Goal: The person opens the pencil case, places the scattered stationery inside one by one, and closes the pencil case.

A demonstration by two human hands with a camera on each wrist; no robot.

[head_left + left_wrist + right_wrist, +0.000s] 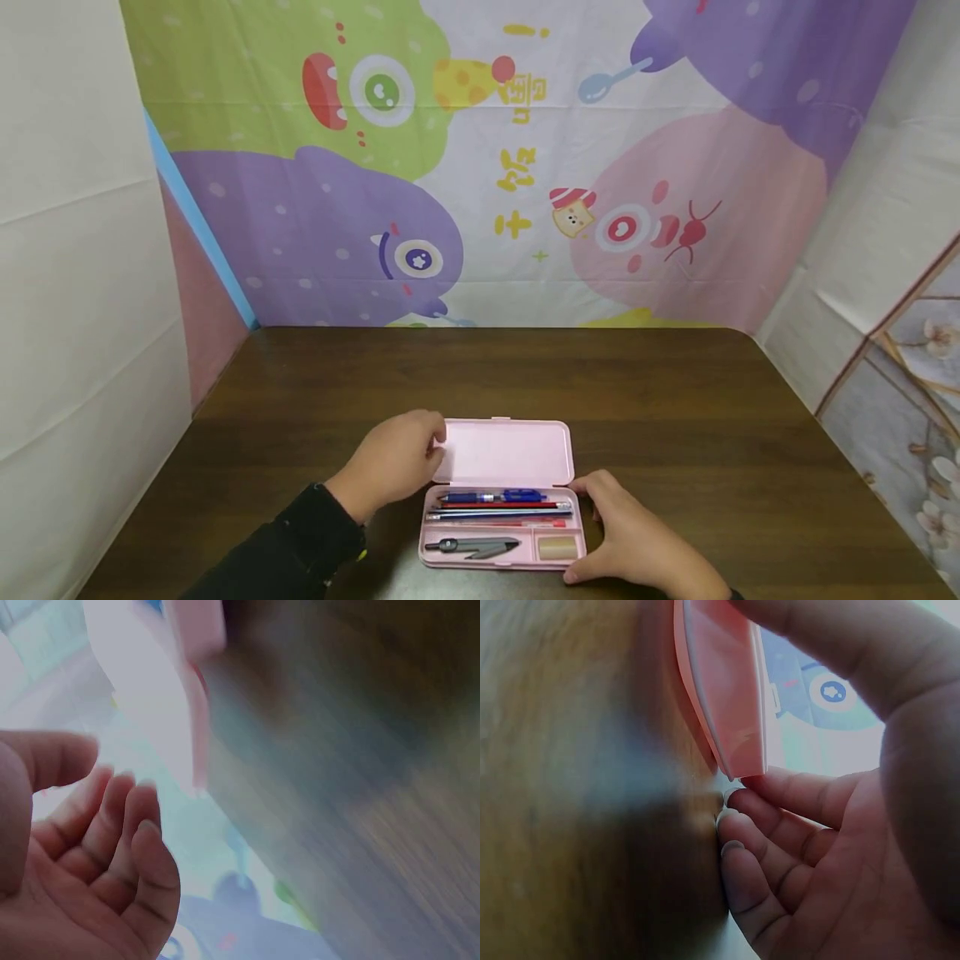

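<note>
A pink pencil case (528,528) lies on the table, its lid (504,452) folded back flat behind it. Inside are a blue pen (523,496), several pencils (501,512), a grey compass (480,546) and a tan eraser (557,547) in its own small compartment. My left hand (397,458) hovers by the lid's left edge; in the left wrist view its loosely bent fingers (150,862) stand apart from the lid (150,697). With thumb and fingers spread across the right end of the case, my right hand (630,533) grips it. In the right wrist view fingertips (742,877) rest on the table.
The dark wooden table (330,375) extends around the case. Behind it hangs a cartoon-printed cloth (517,292). A white cloth (82,250) hangs at the left and a flower-patterned one (900,433) at the right.
</note>
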